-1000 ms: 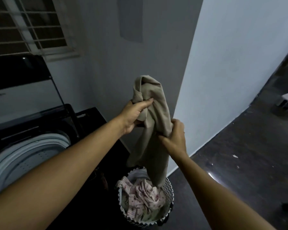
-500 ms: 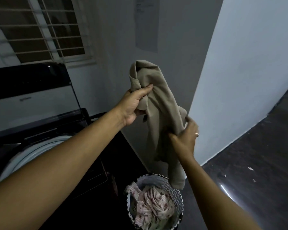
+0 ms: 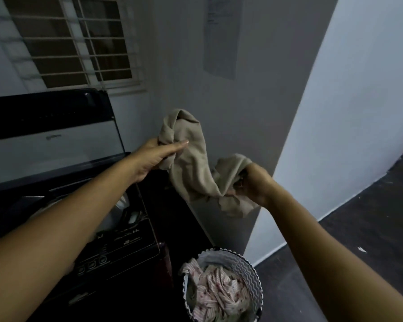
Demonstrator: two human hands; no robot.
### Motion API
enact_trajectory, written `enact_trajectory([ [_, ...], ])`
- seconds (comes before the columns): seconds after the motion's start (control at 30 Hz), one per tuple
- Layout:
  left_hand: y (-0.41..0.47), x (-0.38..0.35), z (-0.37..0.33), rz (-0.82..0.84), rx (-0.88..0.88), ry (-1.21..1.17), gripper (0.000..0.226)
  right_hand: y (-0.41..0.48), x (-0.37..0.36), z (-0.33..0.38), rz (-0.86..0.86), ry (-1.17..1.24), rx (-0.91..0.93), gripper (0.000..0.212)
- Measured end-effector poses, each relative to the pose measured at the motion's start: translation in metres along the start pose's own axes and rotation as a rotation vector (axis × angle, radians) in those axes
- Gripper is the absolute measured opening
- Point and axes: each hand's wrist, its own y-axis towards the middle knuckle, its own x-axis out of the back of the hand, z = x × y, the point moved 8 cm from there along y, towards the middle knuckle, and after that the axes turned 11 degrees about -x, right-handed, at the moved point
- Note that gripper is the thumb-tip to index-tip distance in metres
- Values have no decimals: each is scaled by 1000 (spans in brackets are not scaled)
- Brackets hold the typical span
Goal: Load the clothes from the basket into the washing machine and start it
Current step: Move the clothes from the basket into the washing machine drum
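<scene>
A beige garment (image 3: 192, 163) hangs in the air between both hands, clear of the basket. My left hand (image 3: 156, 156) grips its bunched upper end, beside the machine's right side. My right hand (image 3: 254, 182) grips its lower part, lifted level with the left. The top-loading washing machine (image 3: 116, 242) stands at the left with its black lid (image 3: 49, 126) raised; my left forearm hides most of the drum opening. The round laundry basket (image 3: 249, 270) sits on the floor below, holding a pink-and-white patterned cloth (image 3: 219, 291).
A grey wall with a paper sheet (image 3: 221, 36) is straight ahead, and a pale wall corner (image 3: 335, 135) juts out on the right. A barred window (image 3: 75, 40) is above the machine. Dark floor (image 3: 370, 217) stretches to the right.
The garment has come fully out of the basket. My right hand gathered up its lower part and raised it; both hands shifted toward the machine as my view turned left.
</scene>
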Motion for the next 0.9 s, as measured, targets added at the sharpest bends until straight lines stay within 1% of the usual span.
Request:
enact_trajectory([
  [0.07, -8, 26, 3, -15, 11, 14, 55, -3, -39, 16, 69, 2, 35, 35],
  [0.13, -18, 58, 8, -65, 39, 13, 63, -3, -82, 23, 106, -80, 48, 34],
  [0.27, -37, 123, 13, -151, 80, 25, 64, 12, -172, 16, 229, -80, 32, 38],
  [0.4, -59, 202, 36, -260, 146, 47, 66, 29, -263, -4, 321, -60, -27, 38],
  [0.43, -65, 222, 44, -301, 167, 47, 63, 34, -286, -12, 345, -82, -37, 37],
  [0.5, -75, 258, 67, -354, 207, 44, 44, 41, -327, -30, 387, -129, -49, 33],
  [0.53, -80, 276, 82, -370, 229, 40, 38, 46, -348, -41, 401, -159, -62, 31],
  [0.57, -85, 293, 97, -379, 250, 52, 40, 52, -365, -51, 397, -194, -71, 28],
  [0.63, -93, 327, 135, -395, 315, 85, 63, 69, -393, -70, 352, -298, -65, 24],
  [0.67, -97, 340, 155, -409, 356, 104, 71, 81, -401, -79, 314, -375, -39, 23],
  [0.7, -100, 353, 172, -415, 387, 136, 68, 94, -410, -87, 264, -472, 6, 21],
  [0.77, -104, 372, 199, -378, 428, 266, 43, 121, -424, -105, 174, -700, 115, 15],
  [0.8, -105, 380, 212, -353, 439, 337, 34, 131, -429, -113, 133, -825, 162, 15],
  [0.83, -107, 385, 223, -322, 446, 392, 31, 136, -430, -120, 88, -929, 194, 14],
  [0.9, -109, 398, 251, -251, 489, 462, 35, 154, -434, -142, 46, -1022, 155, 12],
])
